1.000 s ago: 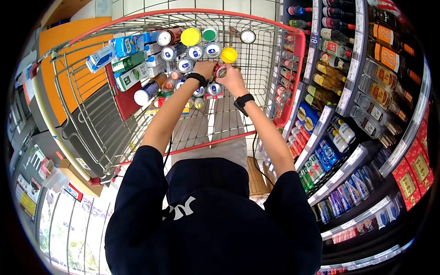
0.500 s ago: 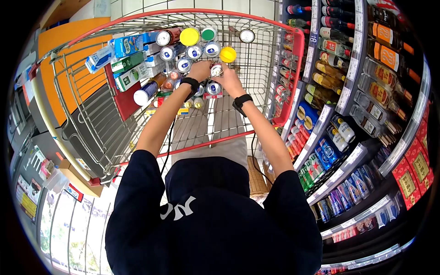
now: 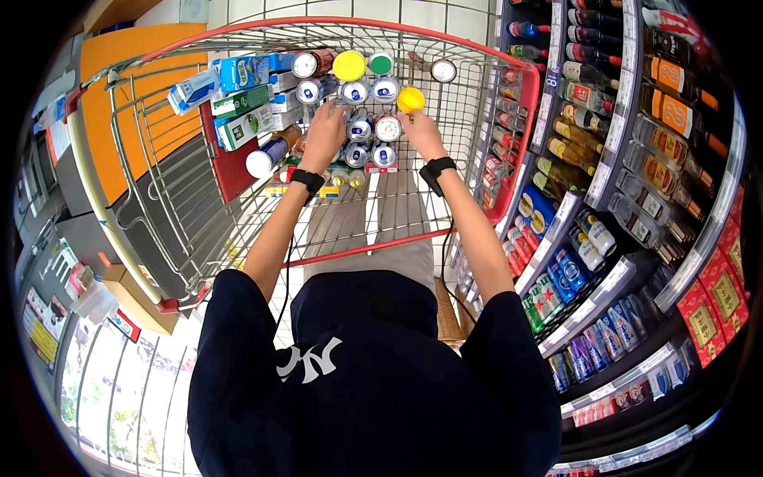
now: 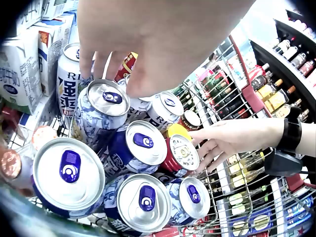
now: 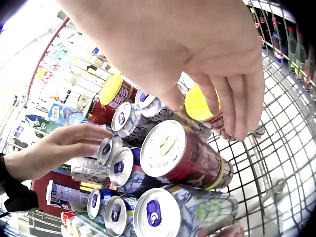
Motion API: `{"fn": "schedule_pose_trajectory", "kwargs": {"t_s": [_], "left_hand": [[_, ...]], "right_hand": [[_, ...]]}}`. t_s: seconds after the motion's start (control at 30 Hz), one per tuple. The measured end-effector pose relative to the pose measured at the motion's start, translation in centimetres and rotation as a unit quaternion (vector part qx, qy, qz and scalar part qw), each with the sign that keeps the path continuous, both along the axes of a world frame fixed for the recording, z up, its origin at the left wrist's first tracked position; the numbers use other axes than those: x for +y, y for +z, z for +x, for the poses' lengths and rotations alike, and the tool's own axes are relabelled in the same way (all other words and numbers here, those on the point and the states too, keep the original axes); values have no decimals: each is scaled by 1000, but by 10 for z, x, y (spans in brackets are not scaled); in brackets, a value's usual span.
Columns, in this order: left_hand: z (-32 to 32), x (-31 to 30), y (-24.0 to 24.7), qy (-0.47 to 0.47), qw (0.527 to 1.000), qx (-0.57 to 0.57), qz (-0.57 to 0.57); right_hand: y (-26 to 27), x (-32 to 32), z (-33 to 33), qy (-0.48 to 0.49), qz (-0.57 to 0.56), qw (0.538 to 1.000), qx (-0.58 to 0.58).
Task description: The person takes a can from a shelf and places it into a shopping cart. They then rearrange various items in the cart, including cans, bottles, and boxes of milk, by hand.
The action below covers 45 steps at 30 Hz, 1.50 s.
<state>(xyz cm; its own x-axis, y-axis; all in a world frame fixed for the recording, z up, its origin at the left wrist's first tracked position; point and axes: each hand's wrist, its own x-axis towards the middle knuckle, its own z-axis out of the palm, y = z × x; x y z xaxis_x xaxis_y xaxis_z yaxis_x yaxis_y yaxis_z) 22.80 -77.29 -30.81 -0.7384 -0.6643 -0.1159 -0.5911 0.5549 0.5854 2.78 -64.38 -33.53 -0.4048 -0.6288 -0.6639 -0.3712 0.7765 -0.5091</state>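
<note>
Far left in the wire cart: stacked cartons, blue and green, print too small to read in the head view, cut off at the frame edge in the left wrist view.

Next along, left hand, reaching down over the cluster of blue-and-white cans, fingers straight and spread, clasping nothing. Fingertips lost behind a can rim in the left wrist view, so impossible to say whether touching a can top or hovering just above. Palm blurred and filling the top of that view.

Cans packed rim to rim, showing only tops and shoulders, bases hidden by one another.

In the middle of the cluster, red can with a silver top, wedged among the blue-and-white ones, in neither hand's grasp. Lower part hidden by its neighbours, label unreadable, hard to judge whether upright or leaning.

Just right of it, right hand, fingers loose and slightly parted, holding nothing. Fingertips just beside the red can's rim, contact not clear. Hands apart, one on each side of the red can.

Behind the right fingers, a yellow lid, partly covered by them, with the container under it mostly hidden.

Far right, beyond the cart's wall, shelved bottles, bent by the lens and cropped at the edge.
</note>
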Motion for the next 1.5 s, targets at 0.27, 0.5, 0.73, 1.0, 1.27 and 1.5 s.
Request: {"fn": "schedule_pose_trajectory", "kwargs": {"t_s": [0.27,0.5,0.73,1.0,1.27,1.5], "left_hand": [[6,-3,-26,43,996,-54,60],[0,-7,-28,77,985,-65,141],[-5,-6,-29,106,977,-57,178],[-2,-5,-34,131,974,-21,183],[-1,-5,-36,129,976,-47,168],[0,-13,-32,101,973,-34,206]], "right_hand": [[-13,-21,-48,-60,-33,982,175],[-17,-56,-74,-97,-13,975,199],[-46,-60,-82,-74,-29,972,220],[-36,-63,-100,-18,-53,982,179],[-40,-88,-55,42,-107,980,162],[-51,-98,-50,59,-115,977,173]]}}
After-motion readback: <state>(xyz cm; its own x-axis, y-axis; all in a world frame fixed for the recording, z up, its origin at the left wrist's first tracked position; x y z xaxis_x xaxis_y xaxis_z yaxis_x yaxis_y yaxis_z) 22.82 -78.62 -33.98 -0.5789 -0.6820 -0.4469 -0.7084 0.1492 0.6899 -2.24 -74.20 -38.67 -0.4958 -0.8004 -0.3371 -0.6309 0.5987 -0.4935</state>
